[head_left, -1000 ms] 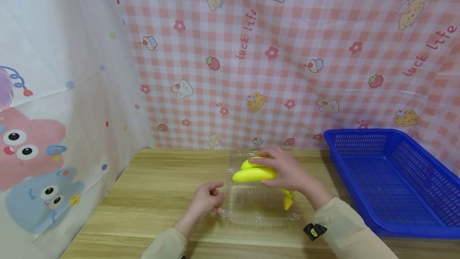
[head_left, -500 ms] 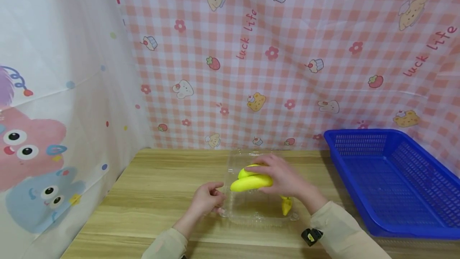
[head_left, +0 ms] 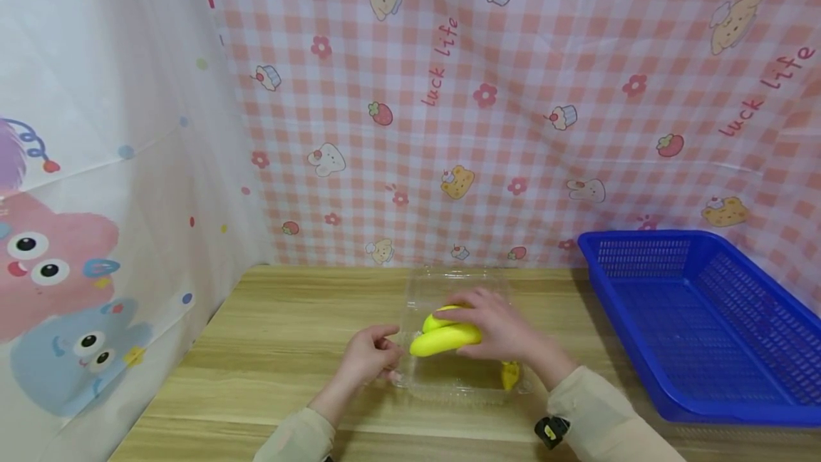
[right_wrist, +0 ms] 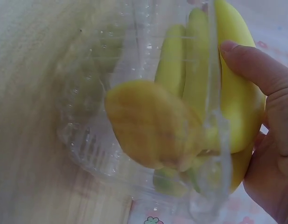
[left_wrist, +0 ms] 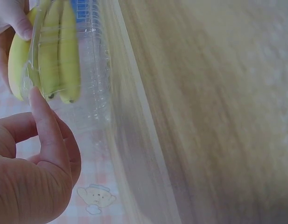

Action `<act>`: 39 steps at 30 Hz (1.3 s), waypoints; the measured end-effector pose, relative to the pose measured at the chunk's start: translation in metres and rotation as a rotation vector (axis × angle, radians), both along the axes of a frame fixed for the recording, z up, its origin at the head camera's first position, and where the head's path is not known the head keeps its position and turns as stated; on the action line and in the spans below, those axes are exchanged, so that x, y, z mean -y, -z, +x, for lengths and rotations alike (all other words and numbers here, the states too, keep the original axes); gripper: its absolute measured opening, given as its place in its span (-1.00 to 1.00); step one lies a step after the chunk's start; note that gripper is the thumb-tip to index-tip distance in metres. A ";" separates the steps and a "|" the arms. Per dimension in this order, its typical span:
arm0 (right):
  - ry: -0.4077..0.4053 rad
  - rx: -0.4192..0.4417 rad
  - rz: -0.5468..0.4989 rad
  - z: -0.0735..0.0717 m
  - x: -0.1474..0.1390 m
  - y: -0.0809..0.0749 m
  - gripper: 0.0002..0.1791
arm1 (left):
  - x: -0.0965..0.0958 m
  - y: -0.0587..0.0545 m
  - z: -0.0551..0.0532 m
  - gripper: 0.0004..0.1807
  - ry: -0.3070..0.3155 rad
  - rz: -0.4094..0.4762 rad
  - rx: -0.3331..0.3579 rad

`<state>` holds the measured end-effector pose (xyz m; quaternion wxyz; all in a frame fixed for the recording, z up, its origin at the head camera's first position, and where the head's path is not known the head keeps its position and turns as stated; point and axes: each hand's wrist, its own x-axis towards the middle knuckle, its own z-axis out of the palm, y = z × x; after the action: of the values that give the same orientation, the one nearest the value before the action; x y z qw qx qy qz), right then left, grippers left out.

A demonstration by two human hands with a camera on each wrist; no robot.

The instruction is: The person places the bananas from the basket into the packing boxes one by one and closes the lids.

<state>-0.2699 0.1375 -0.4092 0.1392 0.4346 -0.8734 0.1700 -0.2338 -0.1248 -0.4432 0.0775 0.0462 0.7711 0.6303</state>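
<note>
A bunch of yellow bananas (head_left: 445, 340) is gripped from above by my right hand (head_left: 503, 326), thumb on the near side, fingers over the far side. It is low over the near half of a clear plastic clamshell container (head_left: 458, 394), which lies open with its lid (head_left: 423, 284) to the back. The bunch's stem end (head_left: 510, 375) points toward the container's near right corner. Through the clear wall the bananas (left_wrist: 69, 51) show in the left wrist view. My left hand (head_left: 372, 355) stays at the container's left edge, a fingertip (left_wrist: 38, 100) touching its corner tab, fingers loosely bent.
A blue plastic basket (head_left: 673, 319) with mesh walls stands at the right of the wooden table (head_left: 308, 305). A pink checked cloth (head_left: 410, 219) hangs behind the table, and a white printed cloth (head_left: 154, 205) hangs on the left.
My right hand has brought the bananas nearer and lower, from over the lid side to over the near half of the container. My left hand has stayed in place.
</note>
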 end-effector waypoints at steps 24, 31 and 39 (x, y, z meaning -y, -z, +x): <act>-0.006 0.043 0.071 0.006 0.009 0.013 -0.31 | 0.001 0.005 -0.003 -0.43 0.006 -0.021 -0.033; -0.012 0.067 0.062 0.006 0.009 0.014 -0.31 | 0.000 0.002 0.000 -0.44 -0.005 -0.012 -0.037; -0.025 0.099 0.042 0.006 0.006 0.015 -0.31 | 0.000 0.002 0.000 -0.42 -0.003 0.017 -0.024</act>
<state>-0.2640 0.1315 -0.4239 0.0846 0.4393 -0.8771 0.1746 -0.2339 -0.1244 -0.4450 0.0668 0.0533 0.7667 0.6362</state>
